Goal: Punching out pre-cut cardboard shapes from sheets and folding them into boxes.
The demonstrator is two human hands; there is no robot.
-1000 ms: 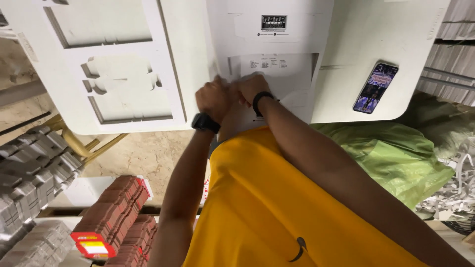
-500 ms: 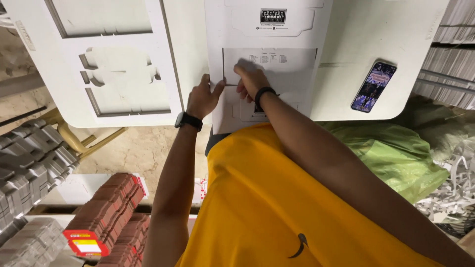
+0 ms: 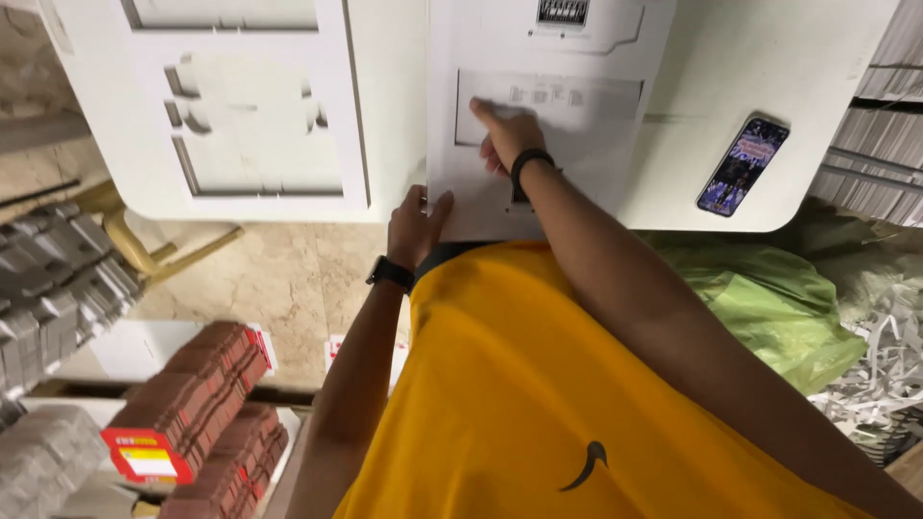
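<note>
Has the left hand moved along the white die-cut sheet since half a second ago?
Yes. The left hand slid from beside the sheet's rectangular panel to the white die-cut sheet's near edge.

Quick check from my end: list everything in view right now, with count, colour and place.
die-cut card sheet: one, white, table centre, under both hands
punched-out card sheet: one, white, table left
table: one, white, top of view
phone: one, dark, screen lit, table right
plastic bag: one, green, floor right
paper scraps: heap, white, far right
flat cartons: stacks, red, lower left
left hand: at sheet's near edge
right hand: pressing on sheet
</note>
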